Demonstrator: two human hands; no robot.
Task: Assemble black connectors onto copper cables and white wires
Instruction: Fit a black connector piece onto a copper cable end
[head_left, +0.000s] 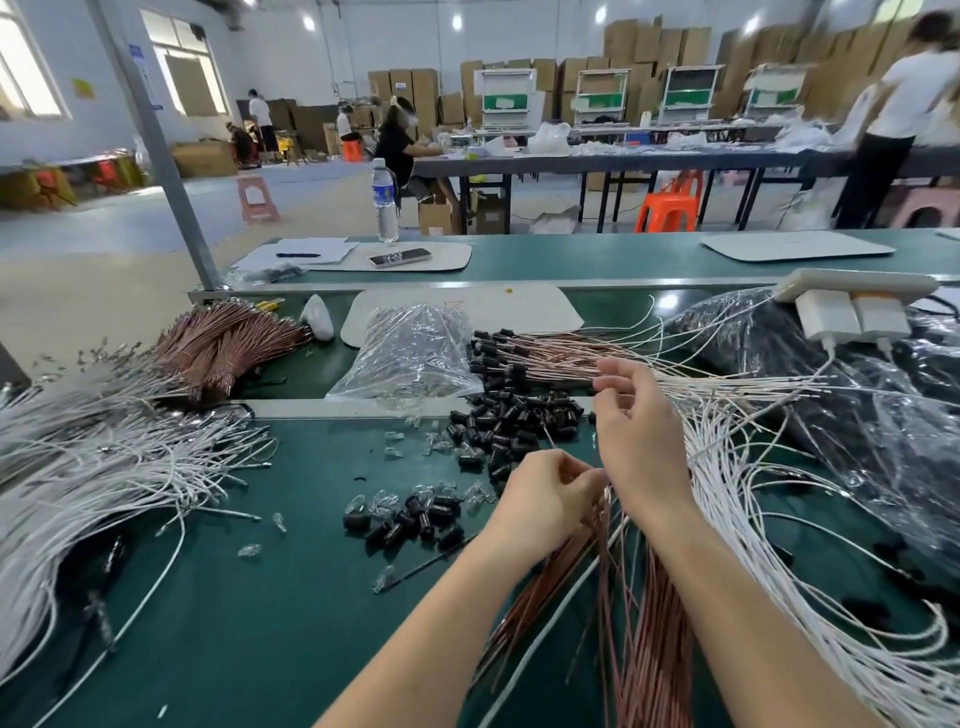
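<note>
With our left hand (545, 499) the grip closes round the copper cables (644, 675); for our right hand (641, 431) we cannot tell. Tugging one free may snag its neighbours and scatter the black connectors (511, 426).

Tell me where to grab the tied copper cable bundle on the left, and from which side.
Grip the copper cable bundle at its banded waist, from above, fingers across the strands. It lies flat on the bench; the bands hold it narrow there, while its far ends fan out loose.
</note>
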